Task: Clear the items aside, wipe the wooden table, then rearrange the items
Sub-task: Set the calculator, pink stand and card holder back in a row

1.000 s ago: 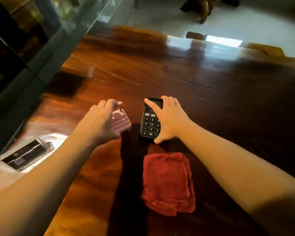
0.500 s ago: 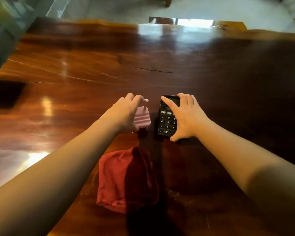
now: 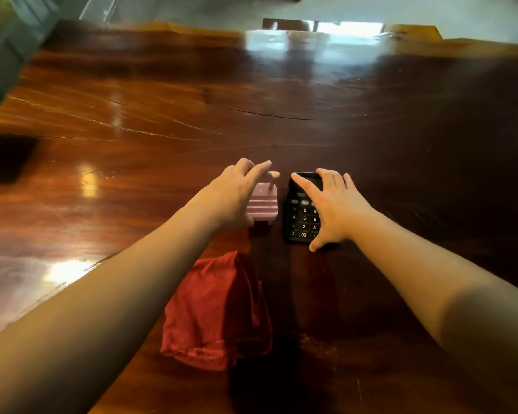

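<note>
A small pink ribbed stand (image 3: 263, 206) with a thin upright peg sits on the glossy wooden table (image 3: 162, 115). My left hand (image 3: 237, 192) grips the stand from its left side. Just right of it lies a black calculator (image 3: 303, 215), keys up. My right hand (image 3: 337, 206) lies flat over the calculator's right half, fingers spread over the screen, thumb at its near corner. A crumpled red cloth (image 3: 219, 312) rests on the table nearer to me, below and between my forearms.
The table's far edge (image 3: 311, 31) meets a pale floor, with a bright reflection there. A dark grey frame (image 3: 9, 55) runs along the table's left side. A crack (image 3: 269, 115) crosses the wood beyond my hands.
My view has swung right, so the clear box at the left edge has left the frame. Both hands have stayed on the pink stand and the calculator, which remain side by side.
</note>
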`<control>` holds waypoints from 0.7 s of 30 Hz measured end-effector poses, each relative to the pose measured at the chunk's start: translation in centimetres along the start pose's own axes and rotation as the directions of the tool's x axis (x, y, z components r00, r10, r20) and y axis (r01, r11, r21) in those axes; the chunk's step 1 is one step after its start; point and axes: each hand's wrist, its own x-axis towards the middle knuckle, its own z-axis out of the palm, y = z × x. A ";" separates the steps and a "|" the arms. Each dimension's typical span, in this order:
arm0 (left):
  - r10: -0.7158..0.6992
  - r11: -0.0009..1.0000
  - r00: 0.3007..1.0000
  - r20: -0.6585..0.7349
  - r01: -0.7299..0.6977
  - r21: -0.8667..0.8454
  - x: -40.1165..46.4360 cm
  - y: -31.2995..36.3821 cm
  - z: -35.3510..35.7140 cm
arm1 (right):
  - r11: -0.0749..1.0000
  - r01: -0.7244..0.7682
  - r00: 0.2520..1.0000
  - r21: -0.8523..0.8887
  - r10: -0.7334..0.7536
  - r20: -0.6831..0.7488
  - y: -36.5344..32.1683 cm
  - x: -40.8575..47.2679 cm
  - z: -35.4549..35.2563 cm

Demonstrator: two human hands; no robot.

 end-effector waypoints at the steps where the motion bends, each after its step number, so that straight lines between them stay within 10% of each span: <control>1: -0.003 1.000 1.000 0.000 0.003 -0.007 -0.2 -0.1 0.0 | 1.000 -0.005 1.000 0.004 0.005 0.016 -0.1 0.1 -0.1; 12: -0.245 0.969 0.964 -0.105 0.242 -0.044 -8.5 -5.0 -1.9 | 0.926 -0.144 0.982 0.348 0.178 -0.069 -3.0 -2.0 -3.5; 21: -0.503 0.858 0.827 -0.251 0.512 -0.033 -21.3 -12.2 -4.5 | 0.841 0.308 0.895 0.444 -0.098 -0.434 -15.9 -3.8 -6.3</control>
